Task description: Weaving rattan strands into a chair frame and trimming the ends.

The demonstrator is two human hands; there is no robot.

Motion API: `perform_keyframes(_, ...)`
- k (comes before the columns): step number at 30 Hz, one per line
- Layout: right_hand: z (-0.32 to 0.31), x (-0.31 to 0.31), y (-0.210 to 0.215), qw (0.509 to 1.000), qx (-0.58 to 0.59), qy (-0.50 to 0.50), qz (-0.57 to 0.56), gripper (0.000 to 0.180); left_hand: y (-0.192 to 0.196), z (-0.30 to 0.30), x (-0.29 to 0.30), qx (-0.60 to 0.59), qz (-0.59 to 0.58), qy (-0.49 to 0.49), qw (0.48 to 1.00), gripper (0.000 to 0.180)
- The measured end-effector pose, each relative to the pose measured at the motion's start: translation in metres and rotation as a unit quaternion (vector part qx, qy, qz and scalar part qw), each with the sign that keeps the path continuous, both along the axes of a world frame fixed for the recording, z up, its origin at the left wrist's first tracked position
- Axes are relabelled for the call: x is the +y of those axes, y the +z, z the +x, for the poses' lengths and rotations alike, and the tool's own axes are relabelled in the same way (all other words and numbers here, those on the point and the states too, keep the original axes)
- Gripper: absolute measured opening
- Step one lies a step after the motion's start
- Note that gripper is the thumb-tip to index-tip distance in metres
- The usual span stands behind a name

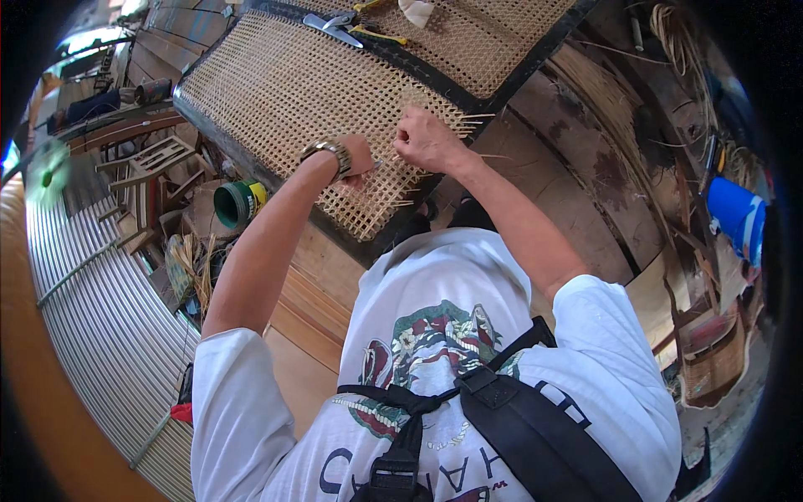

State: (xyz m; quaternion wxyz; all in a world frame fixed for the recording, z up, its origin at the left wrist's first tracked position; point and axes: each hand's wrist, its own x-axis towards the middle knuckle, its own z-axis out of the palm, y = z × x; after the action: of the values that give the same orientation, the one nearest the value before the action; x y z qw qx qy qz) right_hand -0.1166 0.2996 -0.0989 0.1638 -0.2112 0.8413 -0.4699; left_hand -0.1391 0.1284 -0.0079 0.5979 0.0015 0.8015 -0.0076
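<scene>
While left hand [358, 157] and right hand [427, 142] curl, grip indiscernible, by the cane panel's [284, 92] near edge, overpulling could snap strands [478, 115].

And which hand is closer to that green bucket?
The left hand: it is at the woven cane panel, up and to the right of the green bucket. The right hand is at the same panel, farther right.
</scene>
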Motion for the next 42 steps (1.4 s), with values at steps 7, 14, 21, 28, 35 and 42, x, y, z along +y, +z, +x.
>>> perform_keyframes(7, -0.006, -0.008, -0.008, 0.995, -0.040, 0.070, 0.052, 0.016, -0.004, 0.023, 0.023, 0.131, -0.067, -0.098, 0.984, 0.032)
perform_keyframes(14, 0.019, -0.010, 0.001, 0.997, 0.059, 0.043, 0.022, 0.017, -0.008, 0.051, 0.005, 0.258, -0.015, 0.054, 0.964, 0.034)
perform_keyframes(21, 0.040, -0.003, 0.012, 0.992, 0.116, 0.002, 0.053, 0.022, 0.011, 0.046, -0.027, 0.299, -0.032, 0.026, 0.954, 0.045)
perform_keyframes(28, 0.013, -0.010, 0.029, 0.979, 0.098, -0.090, -0.156, 0.027, 0.095, 0.042, -0.063, 0.351, 0.003, 0.002, 0.936, 0.039)
perform_keyframes(35, -0.005, -0.026, 0.015, 0.905, -0.333, 0.068, -0.257, 0.019, 0.055, 0.044, -0.043, 0.361, 0.058, 0.116, 0.924, 0.033)
perform_keyframes(42, 0.000, -0.025, -0.007, 0.996, -0.070, -0.008, -0.063, 0.022, 0.001, 0.047, -0.036, 0.201, 0.032, 0.071, 0.977, 0.030)
